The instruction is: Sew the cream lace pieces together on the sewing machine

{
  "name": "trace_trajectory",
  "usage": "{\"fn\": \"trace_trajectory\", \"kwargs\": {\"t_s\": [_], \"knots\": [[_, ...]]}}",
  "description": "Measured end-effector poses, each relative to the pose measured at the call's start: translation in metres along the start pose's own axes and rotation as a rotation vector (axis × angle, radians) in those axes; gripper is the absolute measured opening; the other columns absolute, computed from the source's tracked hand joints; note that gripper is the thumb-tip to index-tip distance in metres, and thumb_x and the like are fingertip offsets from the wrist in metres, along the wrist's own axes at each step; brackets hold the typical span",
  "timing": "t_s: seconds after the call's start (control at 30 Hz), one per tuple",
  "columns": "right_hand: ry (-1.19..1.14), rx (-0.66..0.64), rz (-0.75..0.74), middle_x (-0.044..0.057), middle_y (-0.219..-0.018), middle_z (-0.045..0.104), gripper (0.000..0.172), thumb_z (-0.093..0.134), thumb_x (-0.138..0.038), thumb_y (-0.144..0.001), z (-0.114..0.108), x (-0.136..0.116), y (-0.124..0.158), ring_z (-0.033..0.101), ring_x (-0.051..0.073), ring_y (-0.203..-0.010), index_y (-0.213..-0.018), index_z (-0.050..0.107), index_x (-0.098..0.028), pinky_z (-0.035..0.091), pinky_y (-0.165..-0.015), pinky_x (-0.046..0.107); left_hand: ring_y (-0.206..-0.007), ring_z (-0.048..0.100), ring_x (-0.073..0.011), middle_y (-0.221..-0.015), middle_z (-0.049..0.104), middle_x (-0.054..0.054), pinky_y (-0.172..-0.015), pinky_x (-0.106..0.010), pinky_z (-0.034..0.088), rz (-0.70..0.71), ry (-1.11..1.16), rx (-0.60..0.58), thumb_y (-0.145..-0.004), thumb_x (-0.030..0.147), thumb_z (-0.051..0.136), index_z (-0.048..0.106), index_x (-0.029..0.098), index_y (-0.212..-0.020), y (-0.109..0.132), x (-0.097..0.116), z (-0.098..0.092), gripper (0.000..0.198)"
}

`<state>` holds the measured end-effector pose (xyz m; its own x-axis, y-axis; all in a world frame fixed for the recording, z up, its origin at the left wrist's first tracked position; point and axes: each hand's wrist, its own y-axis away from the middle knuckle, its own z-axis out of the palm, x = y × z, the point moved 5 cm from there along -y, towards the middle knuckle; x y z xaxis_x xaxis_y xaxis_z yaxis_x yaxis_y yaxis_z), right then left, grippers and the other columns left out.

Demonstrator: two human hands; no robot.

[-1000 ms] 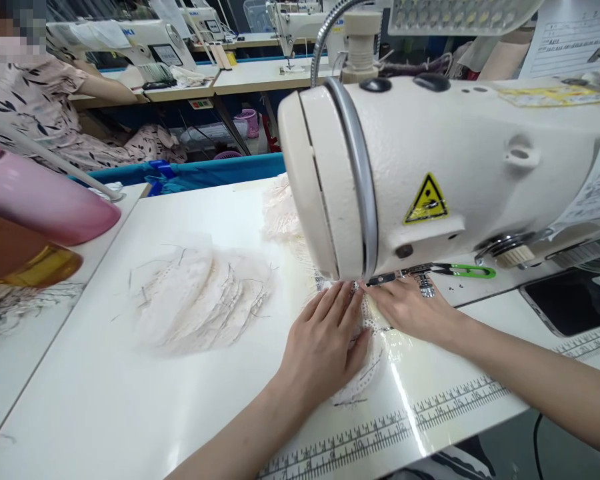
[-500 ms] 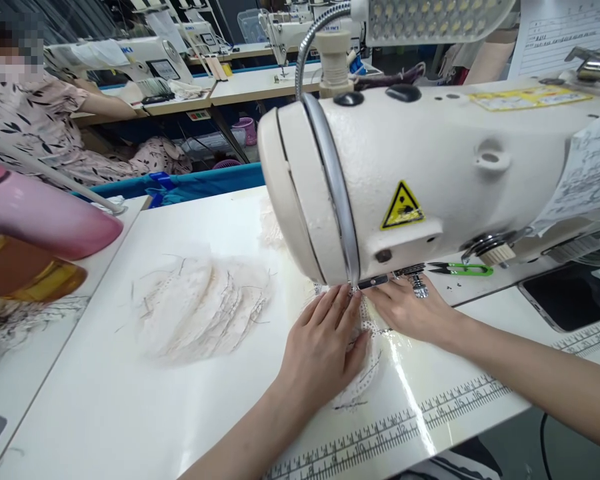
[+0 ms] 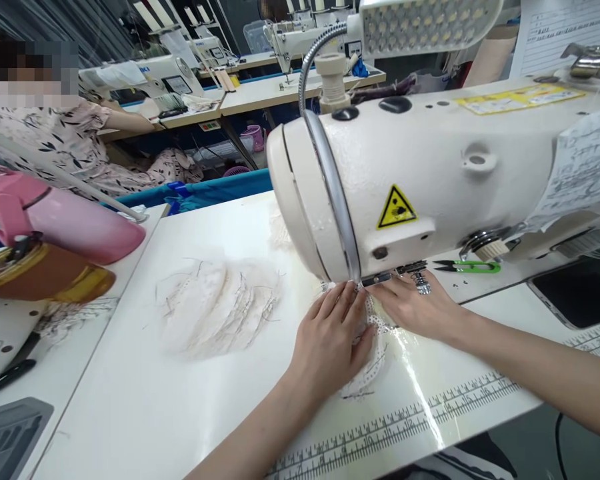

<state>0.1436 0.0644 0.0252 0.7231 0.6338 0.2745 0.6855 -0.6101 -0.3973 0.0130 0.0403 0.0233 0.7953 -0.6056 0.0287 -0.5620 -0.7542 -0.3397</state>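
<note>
A pale lace piece [image 3: 373, 377] with loose dark threads lies on the table under the head of a white sewing machine [image 3: 405, 153]. My left hand [image 3: 330, 333] rests flat on it, fingers stretched toward the needle area. To the right, my right hand [image 3: 420, 303] lies low with its fingers extended against the lace edge; the fingertips are partly hidden behind the machine's metal guide [image 3: 413, 270]. The needle itself is hidden from view. Left of my hands sits a loose stack of sheer pale pieces [image 3: 220, 310] with dark thread ends.
Green-handled thread snips [image 3: 473, 267] and a dark phone [image 3: 577, 293] lie on the right. A printed ruler strip [image 3: 395, 427] runs along the front edge. At left stand a pink bottle [image 3: 85, 220] and an amber container [image 3: 55, 273]. A person [image 3: 75, 147] sits beyond.
The camera view has shifted, showing more of the left side. Both hands stay at the lace beneath the machine head, with little visible movement relative to it.
</note>
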Motion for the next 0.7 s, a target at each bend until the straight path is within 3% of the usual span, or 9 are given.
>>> {"fn": "trace_trajectory", "kwargs": {"t_s": [0.13,0.23,0.3,0.4,0.53,0.63,0.7], "knots": [[-0.099,0.103,0.002,0.003,-0.111,0.064,0.031,0.043,-0.009,-0.086,-0.007,0.004,-0.002,0.056,0.014,-0.073,-0.108,0.061,-0.019,0.037,-0.084,0.036,-0.125,0.047,-0.0288,-0.133,0.052,-0.012,-0.097,-0.046,0.047,-0.007,0.017,-0.006,-0.091,0.038,0.046,0.053,0.012,-0.127,0.000,-0.001,0.000,0.045],[-0.286,0.152,-0.056,0.001,-0.097,0.066,0.029,0.039,-0.006,-0.084,-0.011,0.008,-0.002,0.054,0.013,-0.073,-0.095,0.063,-0.020,0.038,-0.073,0.031,-0.122,0.050,-0.0268,-0.131,0.055,-0.010,-0.097,-0.044,0.047,-0.002,0.047,0.005,-0.092,0.033,0.048,0.054,0.014,-0.125,0.000,-0.001,-0.013,0.039],[-0.448,0.109,-0.131,0.000,-0.085,0.064,0.030,0.036,-0.004,-0.081,-0.010,0.009,-0.002,0.052,0.013,-0.075,-0.086,0.062,-0.020,0.037,-0.068,0.029,-0.109,0.058,-0.0226,-0.121,0.062,-0.007,-0.089,-0.040,0.051,0.034,0.100,-0.004,-0.092,0.027,0.047,0.057,0.016,-0.119,0.000,0.003,-0.028,0.030],[-0.683,-0.017,-0.210,-0.001,-0.078,0.061,0.029,0.036,-0.001,-0.077,-0.008,0.011,-0.002,0.051,0.013,-0.084,-0.079,0.059,-0.019,0.037,-0.068,0.027,-0.089,0.064,-0.0179,-0.104,0.068,-0.004,-0.071,-0.032,0.052,0.204,0.167,-0.061,-0.092,0.028,0.049,0.062,0.018,-0.101,0.010,0.018,-0.048,0.019],[-0.928,-0.180,-0.215,-0.003,-0.081,0.060,0.027,0.037,-0.001,-0.073,-0.004,0.014,0.000,0.052,0.012,-0.085,-0.076,0.057,-0.019,0.039,-0.075,0.028,-0.094,0.061,-0.0237,-0.107,0.066,-0.009,-0.068,-0.034,0.049,0.477,-0.080,-0.033,-0.089,0.024,0.054,0.064,0.015,-0.093,0.042,0.040,-0.051,0.014],[-0.980,-0.232,-0.202,-0.004,-0.080,0.060,0.028,0.039,0.000,-0.068,-0.004,0.016,0.000,0.051,0.011,-0.080,-0.077,0.057,-0.020,0.039,-0.078,0.029,-0.096,0.061,-0.0255,-0.110,0.065,-0.013,-0.066,-0.034,0.048,0.484,-0.182,0.024,-0.087,0.008,0.048,0.063,0.010,-0.097,0.062,0.046,-0.043,0.018],[-0.986,-0.228,-0.209,-0.005,-0.079,0.059,0.031,0.040,0.000,-0.064,-0.004,0.016,0.000,0.050,0.011,-0.078,-0.081,0.056,-0.020,0.038,-0.079,0.029,-0.096,0.062,-0.0245,-0.108,0.066,-0.014,-0.067,-0.032,0.050,0.382,-0.127,0.045,-0.089,0.005,0.041,0.061,0.010,-0.097,0.064,0.043,-0.044,0.023]]}}
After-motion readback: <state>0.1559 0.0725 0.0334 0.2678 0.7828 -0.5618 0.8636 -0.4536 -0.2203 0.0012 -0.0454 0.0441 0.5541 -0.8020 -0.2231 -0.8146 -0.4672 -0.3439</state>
